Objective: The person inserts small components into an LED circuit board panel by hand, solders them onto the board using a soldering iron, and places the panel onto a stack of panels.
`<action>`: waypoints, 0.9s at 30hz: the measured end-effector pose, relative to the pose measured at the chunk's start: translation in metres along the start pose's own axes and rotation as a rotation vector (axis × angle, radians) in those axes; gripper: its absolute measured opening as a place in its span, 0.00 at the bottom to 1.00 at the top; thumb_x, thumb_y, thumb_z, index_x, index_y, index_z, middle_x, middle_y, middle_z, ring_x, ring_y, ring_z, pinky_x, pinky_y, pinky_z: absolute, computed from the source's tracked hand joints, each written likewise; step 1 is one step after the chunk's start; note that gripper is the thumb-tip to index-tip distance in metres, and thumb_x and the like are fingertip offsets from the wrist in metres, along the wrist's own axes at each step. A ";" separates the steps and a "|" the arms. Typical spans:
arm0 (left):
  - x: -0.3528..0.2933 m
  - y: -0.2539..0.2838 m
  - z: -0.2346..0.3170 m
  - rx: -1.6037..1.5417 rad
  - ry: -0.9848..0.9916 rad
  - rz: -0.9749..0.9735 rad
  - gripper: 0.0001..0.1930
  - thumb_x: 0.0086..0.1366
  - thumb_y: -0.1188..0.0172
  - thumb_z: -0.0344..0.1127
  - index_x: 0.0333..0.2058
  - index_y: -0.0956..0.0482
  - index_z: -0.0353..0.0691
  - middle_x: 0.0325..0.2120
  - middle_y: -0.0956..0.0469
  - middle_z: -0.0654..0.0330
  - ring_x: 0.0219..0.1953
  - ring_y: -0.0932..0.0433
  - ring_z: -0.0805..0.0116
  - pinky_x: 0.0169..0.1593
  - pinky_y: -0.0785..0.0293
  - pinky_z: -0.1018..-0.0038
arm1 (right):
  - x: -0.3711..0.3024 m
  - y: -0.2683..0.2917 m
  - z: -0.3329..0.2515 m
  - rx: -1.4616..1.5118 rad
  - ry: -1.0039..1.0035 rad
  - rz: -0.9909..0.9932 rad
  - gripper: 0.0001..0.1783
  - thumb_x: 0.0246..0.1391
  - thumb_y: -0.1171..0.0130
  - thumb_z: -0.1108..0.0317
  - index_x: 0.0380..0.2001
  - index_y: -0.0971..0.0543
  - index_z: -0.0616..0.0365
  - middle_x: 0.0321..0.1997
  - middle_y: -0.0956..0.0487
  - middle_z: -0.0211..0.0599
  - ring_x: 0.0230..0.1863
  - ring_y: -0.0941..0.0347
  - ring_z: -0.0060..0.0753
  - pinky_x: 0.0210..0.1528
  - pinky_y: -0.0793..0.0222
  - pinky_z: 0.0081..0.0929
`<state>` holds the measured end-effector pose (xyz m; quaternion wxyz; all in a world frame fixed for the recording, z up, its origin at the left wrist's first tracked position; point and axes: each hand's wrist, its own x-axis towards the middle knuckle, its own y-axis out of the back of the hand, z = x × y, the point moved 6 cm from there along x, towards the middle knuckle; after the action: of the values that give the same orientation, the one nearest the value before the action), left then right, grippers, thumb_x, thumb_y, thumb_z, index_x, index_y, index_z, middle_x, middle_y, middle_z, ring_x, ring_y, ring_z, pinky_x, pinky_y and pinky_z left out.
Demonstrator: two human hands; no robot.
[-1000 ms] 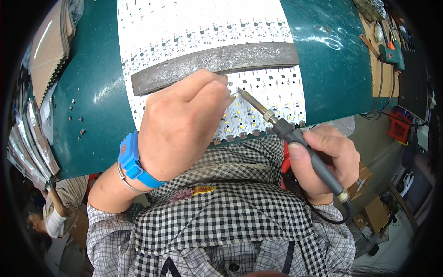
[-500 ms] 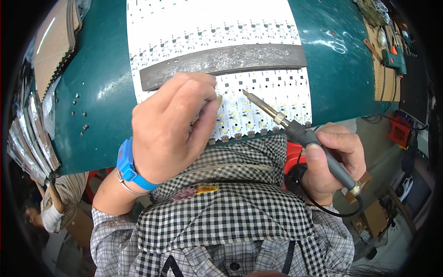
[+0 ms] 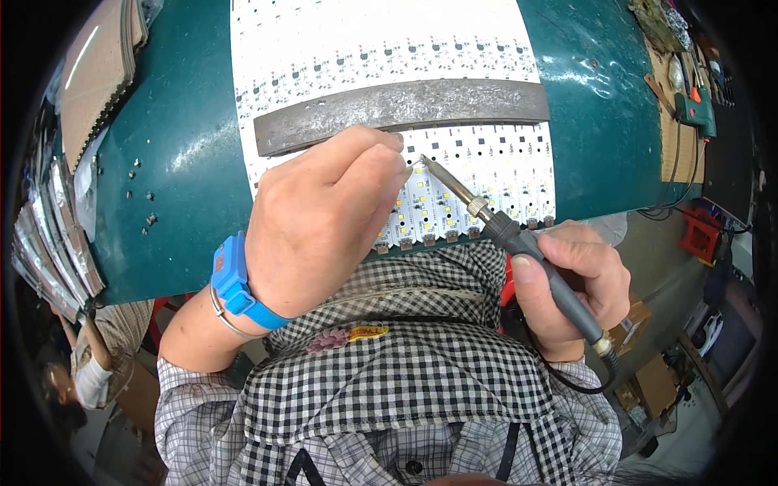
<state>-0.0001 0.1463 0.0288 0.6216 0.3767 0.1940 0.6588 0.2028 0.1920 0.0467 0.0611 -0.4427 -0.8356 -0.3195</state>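
My right hand [image 3: 577, 283] is closed round the dark grey handle of a soldering iron [image 3: 519, 240], its metal tip pointing up and left onto a white circuit board panel [image 3: 494, 150]. The tip touches or nearly touches a spot beside a black square part. My left hand [image 3: 328, 215] is closed in a pinch just left of that tip, with a short, thin strand of solder wire [image 3: 415, 164] reaching from the fingertips toward it. A long dark metal bar [image 3: 405, 105] lies across the panel above both hands. The left hand hides part of the panel.
Under the panel is a green tabletop [image 3: 182, 162]. Small loose parts [image 3: 150, 219] are scattered at left, near stacked silvery strips [image 3: 61, 235] and cardboard [image 3: 97, 73]. A green-and-red tool [image 3: 694, 113] lies at far right. Another person [image 3: 89, 364] is at lower left.
My left hand has moved right and slightly up. The soldering iron's tip has shifted slightly left, meeting the strand of solder wire. The panel and bar have shifted slightly right in view.
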 end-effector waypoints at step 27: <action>-0.010 0.016 -0.001 -0.100 0.111 0.098 0.08 0.53 0.34 0.18 0.29 0.24 0.35 0.31 0.19 0.57 0.21 0.34 0.80 0.22 0.37 0.82 | -0.012 0.017 0.014 0.218 -0.143 0.176 0.18 0.39 0.27 0.79 0.37 0.20 0.69 0.24 0.20 0.41 0.23 0.26 0.24 0.26 0.34 0.21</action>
<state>-0.0124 0.1348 0.0376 0.5949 0.3172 0.1765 0.7172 0.2257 0.1984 0.0389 0.0769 -0.5264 -0.8255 -0.1883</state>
